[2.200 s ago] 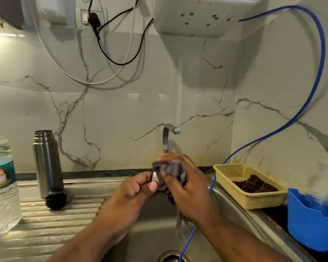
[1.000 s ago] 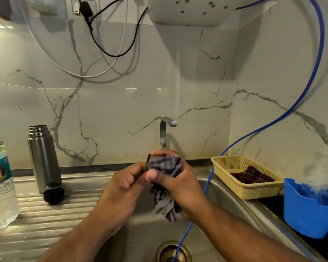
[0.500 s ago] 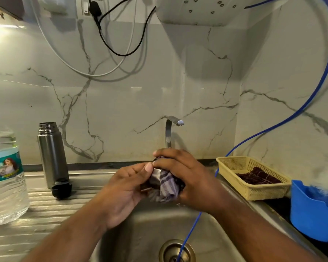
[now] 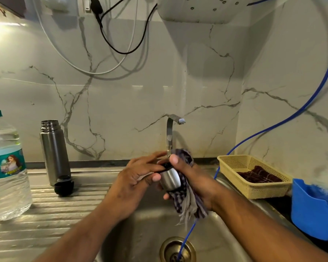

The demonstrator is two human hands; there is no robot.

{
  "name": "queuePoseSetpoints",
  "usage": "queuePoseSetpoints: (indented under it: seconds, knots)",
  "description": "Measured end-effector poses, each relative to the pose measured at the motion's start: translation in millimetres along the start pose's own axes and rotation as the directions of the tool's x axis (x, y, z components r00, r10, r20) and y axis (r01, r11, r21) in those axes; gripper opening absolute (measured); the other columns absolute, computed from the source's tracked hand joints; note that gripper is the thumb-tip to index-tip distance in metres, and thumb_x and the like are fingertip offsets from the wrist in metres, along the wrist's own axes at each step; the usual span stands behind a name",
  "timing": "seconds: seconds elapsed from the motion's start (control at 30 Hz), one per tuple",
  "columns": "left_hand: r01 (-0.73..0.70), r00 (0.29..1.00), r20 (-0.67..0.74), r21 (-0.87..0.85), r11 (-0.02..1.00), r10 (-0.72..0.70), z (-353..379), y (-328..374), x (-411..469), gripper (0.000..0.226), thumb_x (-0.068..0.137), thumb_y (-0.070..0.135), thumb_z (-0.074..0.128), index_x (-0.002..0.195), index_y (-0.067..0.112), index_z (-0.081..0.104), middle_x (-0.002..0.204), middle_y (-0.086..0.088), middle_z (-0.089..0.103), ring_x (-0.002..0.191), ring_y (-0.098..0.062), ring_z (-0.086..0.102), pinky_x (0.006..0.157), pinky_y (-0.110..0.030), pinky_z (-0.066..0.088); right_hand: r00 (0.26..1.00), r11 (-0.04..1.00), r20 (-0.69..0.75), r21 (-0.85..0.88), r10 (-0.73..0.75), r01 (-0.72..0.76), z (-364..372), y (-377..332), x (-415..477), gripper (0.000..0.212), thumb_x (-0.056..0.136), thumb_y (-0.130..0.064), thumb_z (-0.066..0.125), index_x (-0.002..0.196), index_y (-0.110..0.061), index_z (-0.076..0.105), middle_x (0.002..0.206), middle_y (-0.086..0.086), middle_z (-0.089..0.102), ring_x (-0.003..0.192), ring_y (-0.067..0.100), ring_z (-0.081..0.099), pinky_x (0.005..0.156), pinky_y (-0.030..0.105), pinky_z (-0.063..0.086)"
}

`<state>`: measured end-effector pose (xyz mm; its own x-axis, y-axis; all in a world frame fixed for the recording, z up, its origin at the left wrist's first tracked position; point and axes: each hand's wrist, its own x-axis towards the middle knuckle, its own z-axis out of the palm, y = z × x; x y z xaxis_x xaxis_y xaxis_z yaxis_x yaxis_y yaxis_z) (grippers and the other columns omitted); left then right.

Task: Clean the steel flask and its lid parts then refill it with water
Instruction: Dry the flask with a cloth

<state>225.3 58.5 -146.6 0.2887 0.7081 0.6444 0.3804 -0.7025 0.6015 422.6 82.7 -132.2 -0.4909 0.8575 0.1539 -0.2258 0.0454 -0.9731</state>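
Observation:
Over the sink, my left hand (image 4: 138,175) pinches a small steel lid cup (image 4: 169,179) between thumb and fingers. My right hand (image 4: 190,181) grips a checked cloth (image 4: 189,203) wrapped round the far side of the cup, the cloth's loose end hanging down. The open steel flask (image 4: 54,151) stands upright on the draining board at the left. A black stopper (image 4: 63,186) lies at the flask's foot.
A large plastic water bottle (image 4: 5,167) stands at the far left. The tap (image 4: 171,133) rises behind my hands. A blue hose (image 4: 187,235) runs down into the drain (image 4: 177,250). At the right are a beige basket (image 4: 254,186) holding a dark cloth and a blue tub (image 4: 311,214).
The steel cup has turned in my hands and now shows its shiny side. The cloth has shifted round to the cup's right side and hangs lower.

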Motion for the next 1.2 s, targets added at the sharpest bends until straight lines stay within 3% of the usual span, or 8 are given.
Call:
queuePoseSetpoints:
  seconds: [0.13,0.27,0.4,0.57,0.77,0.87,1.07,1.2]
  knots:
    - [0.309,0.943,0.027,-0.436,0.845,-0.331,17,13,-5,0.035,0.099,0.043,0.055,0.134,0.045,0.058,0.137,0.011,0.063,0.121,-0.005,0.063,0.107,-0.040,0.049,0.902,0.928,-0.248,-0.215,-0.355,0.306,15,6,1,0.048,0.072,-0.050,0.079,0.109,-0.021,0.074,0.104,0.003,0.078,0.098,0.020,0.074,0.079,0.032,0.060]
    - [0.405,0.893,0.157,-0.688,0.602,-0.421,41,21,-6,0.040,0.103,0.048,0.038,0.135,0.035,0.057,0.121,0.015,0.073,0.110,0.002,0.068,0.078,-0.018,0.057,0.824,0.814,-0.251,-0.454,-0.508,0.363,22,26,7,0.059,0.081,-0.077,0.058,0.128,-0.041,0.060,0.118,-0.006,0.070,0.113,0.009,0.067,0.097,0.031,0.056]
    - [0.363,0.889,0.090,-0.734,0.574,-0.448,32,14,-3,0.039,0.102,0.045,0.043,0.132,0.027,0.059,0.126,0.005,0.072,0.115,-0.009,0.068,0.094,-0.034,0.057,0.912,0.776,-0.150,-0.589,-0.382,0.228,14,30,13,0.055,0.089,-0.074,0.053,0.137,-0.047,0.051,0.140,-0.009,0.052,0.124,0.000,0.054,0.100,0.024,0.050]
    - [0.399,0.823,0.015,-0.728,0.558,-0.568,8,-12,0,0.044,0.092,0.033,0.059,0.130,0.012,0.060,0.120,-0.014,0.072,0.111,-0.032,0.071,0.100,-0.048,0.053,0.854,0.945,-0.482,-0.327,-0.195,0.032,3,4,6,0.054,0.086,-0.062,0.063,0.126,-0.030,0.047,0.107,-0.009,0.066,0.093,0.004,0.063,0.065,0.018,0.042]
    - [0.453,0.847,0.049,-0.587,0.671,-0.530,21,-13,-5,0.036,0.097,0.039,0.055,0.127,0.020,0.062,0.119,-0.009,0.073,0.110,-0.025,0.070,0.092,-0.044,0.056,0.979,0.963,-0.202,-0.269,-0.026,-0.030,13,-4,0,0.066,0.085,-0.037,0.068,0.145,-0.023,0.045,0.137,0.002,0.059,0.119,0.022,0.058,0.100,0.039,0.048]
    - [0.444,0.833,-0.036,-0.554,0.704,-0.552,19,-13,-5,0.026,0.103,0.024,0.050,0.125,0.024,0.061,0.122,-0.009,0.071,0.113,-0.022,0.068,0.094,-0.041,0.055,0.994,0.789,-0.082,-0.614,-0.074,0.008,23,2,-3,0.104,0.088,-0.024,0.074,0.155,-0.051,0.000,0.153,-0.019,0.032,0.138,0.014,0.044,0.115,0.043,0.042]
    - [0.471,0.789,-0.110,-0.524,0.709,-0.605,16,-12,-7,0.047,0.085,0.061,0.052,0.120,0.033,0.068,0.120,-0.003,0.073,0.116,-0.023,0.067,0.104,-0.052,0.050,0.878,0.232,0.069,-0.952,-0.473,0.199,26,15,-4,0.066,0.089,-0.057,0.068,0.146,-0.037,0.040,0.143,-0.019,0.042,0.127,-0.006,0.033,0.111,0.019,0.029]
    - [0.531,0.737,-0.118,-0.507,0.679,-0.665,19,-11,-3,0.033,0.108,0.035,0.038,0.119,0.027,0.068,0.115,-0.003,0.075,0.109,-0.022,0.071,0.101,-0.050,0.054,0.840,0.154,0.102,-0.965,-0.532,0.214,28,13,-1,0.067,0.089,-0.071,0.054,0.144,-0.033,0.047,0.135,-0.017,0.052,0.119,-0.004,0.037,0.105,0.021,0.029]
